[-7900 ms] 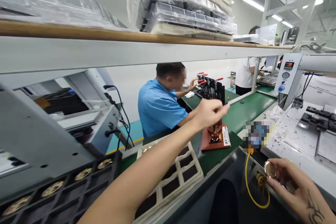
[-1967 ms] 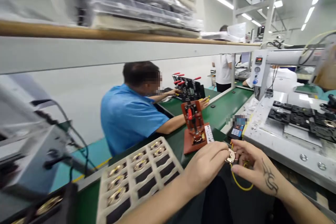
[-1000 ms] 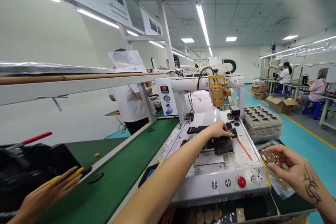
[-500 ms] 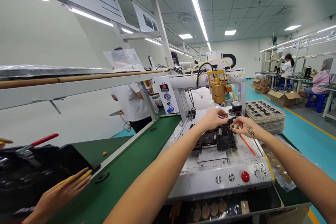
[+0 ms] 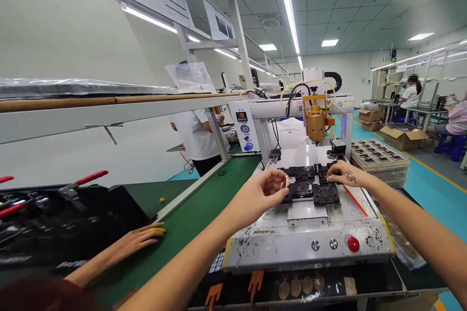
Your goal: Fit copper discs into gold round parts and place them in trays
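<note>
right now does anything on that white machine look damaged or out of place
The white machine's front panel is heavily scuffed and speckled with dark marks around the round red button. Otherwise nothing stands out: the black fixture blocks sit squarely on the plate.

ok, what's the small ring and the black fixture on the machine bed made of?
Ring, pinched in the left hand: looks like copper-toned metal, shiny; too small to be sure. Fixture, touched by the right hand: matte black, moulded-looking blocks, probably plastic or coated metal.

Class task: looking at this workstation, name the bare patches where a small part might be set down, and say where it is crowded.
Free: the green belt between the co-worker's hand and the machine bed. Crowded: the black fixtures, where the right hand works and the left hand holds a ring.
</note>
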The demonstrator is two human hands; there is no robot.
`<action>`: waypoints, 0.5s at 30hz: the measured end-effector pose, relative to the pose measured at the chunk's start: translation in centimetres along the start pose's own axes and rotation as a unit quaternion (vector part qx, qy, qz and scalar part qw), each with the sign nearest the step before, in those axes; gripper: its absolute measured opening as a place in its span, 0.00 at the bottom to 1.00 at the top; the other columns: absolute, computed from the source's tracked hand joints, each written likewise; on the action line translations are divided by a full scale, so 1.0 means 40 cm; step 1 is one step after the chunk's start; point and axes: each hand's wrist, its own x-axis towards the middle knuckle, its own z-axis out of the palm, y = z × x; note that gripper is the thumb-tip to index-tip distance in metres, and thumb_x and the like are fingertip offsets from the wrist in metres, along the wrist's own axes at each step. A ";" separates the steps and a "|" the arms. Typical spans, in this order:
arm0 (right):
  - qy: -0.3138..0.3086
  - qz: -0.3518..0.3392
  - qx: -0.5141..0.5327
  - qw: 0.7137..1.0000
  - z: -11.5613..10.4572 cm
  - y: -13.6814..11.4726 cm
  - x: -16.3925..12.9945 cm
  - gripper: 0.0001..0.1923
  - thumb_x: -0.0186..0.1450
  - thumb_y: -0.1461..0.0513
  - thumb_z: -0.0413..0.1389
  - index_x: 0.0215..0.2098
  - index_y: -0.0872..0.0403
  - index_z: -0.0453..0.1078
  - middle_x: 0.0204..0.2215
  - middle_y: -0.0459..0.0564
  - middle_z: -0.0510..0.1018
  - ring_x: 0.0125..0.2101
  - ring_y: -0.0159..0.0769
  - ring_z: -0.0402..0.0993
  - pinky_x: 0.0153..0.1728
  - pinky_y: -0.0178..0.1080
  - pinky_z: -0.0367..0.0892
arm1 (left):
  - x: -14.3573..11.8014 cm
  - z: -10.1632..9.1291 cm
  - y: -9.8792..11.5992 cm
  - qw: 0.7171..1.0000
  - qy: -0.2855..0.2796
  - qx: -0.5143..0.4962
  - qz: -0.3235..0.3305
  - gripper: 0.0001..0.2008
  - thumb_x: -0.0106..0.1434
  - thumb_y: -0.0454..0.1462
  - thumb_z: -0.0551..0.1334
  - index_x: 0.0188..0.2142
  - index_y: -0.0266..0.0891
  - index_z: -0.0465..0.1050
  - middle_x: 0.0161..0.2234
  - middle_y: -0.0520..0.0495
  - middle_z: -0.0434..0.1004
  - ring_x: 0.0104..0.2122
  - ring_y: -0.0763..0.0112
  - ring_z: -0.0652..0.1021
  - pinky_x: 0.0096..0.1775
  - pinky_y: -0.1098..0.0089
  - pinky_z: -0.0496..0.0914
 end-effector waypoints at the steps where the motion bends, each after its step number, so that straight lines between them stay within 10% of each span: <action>1: 0.018 -0.001 -0.007 1.000 0.005 0.000 0.001 0.11 0.76 0.55 0.64 0.49 0.55 0.78 0.47 0.51 0.83 0.45 0.42 0.82 0.49 0.49 0.79 | -0.019 -0.004 0.002 1.000 0.008 0.009 0.002 0.18 0.61 0.45 0.71 0.47 0.39 0.77 0.42 0.45 0.84 0.40 0.64 0.83 0.47 0.60 0.79; 8: 0.180 0.032 -0.023 0.983 0.012 -0.052 -0.064 0.11 0.74 0.54 0.65 0.47 0.54 0.80 0.43 0.52 0.80 0.43 0.44 0.79 0.47 0.47 0.75 | -0.122 0.030 0.008 0.997 0.062 0.035 0.017 0.17 0.62 0.44 0.69 0.48 0.40 0.79 0.40 0.46 0.83 0.40 0.62 0.82 0.47 0.61 0.79; 15: 0.344 0.088 -0.038 0.934 0.118 -0.174 -0.474 0.16 0.74 0.47 0.63 0.39 0.50 0.75 0.37 0.50 0.76 0.39 0.47 0.73 0.42 0.47 0.67 | -0.328 0.101 -0.162 0.991 0.120 -0.006 -0.058 0.18 0.62 0.42 0.69 0.50 0.39 0.79 0.41 0.46 0.86 0.40 0.62 0.85 0.46 0.65 0.80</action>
